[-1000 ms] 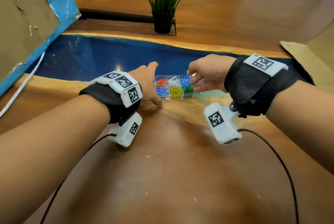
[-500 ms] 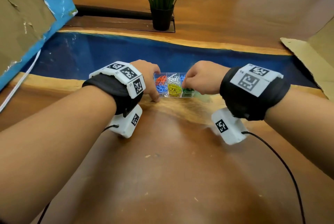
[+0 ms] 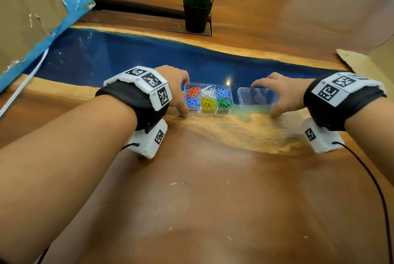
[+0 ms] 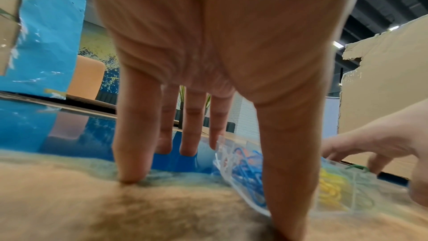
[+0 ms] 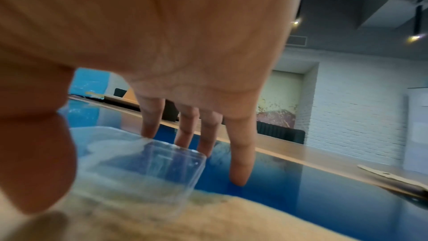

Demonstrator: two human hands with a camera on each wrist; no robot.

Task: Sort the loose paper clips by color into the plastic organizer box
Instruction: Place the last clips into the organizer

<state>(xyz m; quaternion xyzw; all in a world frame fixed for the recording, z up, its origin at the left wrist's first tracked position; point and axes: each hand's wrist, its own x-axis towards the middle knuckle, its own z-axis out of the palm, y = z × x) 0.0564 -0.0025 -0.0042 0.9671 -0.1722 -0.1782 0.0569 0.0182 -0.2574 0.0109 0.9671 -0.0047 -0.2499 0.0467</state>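
Note:
A clear plastic organizer box point(image 3: 231, 108) sits on the wooden table at the edge of the blue strip. Its compartments hold sorted red point(image 3: 193, 91), white point(image 3: 207, 91), blue point(image 3: 222, 92), yellow point(image 3: 208, 104) and green point(image 3: 224, 103) paper clips. My left hand point(image 3: 183, 97) brackets the box's left end with straight fingers. Its thumb point(image 4: 287, 171) stands on the table in front of the box point(image 4: 243, 168). The clear lid point(image 3: 255, 98) lies flat to the box's right. My right hand point(image 3: 265, 99) spans it, and the index fingertip point(image 5: 147, 133) touches the far edge of the lid point(image 5: 162, 168).
A potted plant point(image 3: 197, 8) stands at the back. Cardboard with blue paper point(image 3: 32, 18) leans at the left, with a white cord point(image 3: 21, 89) below it. More cardboard point(image 3: 373, 61) is at the right. A black cable point(image 3: 373, 189) trails from my right wrist.
My right hand has left the box's right-hand compartments and moved right, over the lid. My left hand stays at the box's left end.

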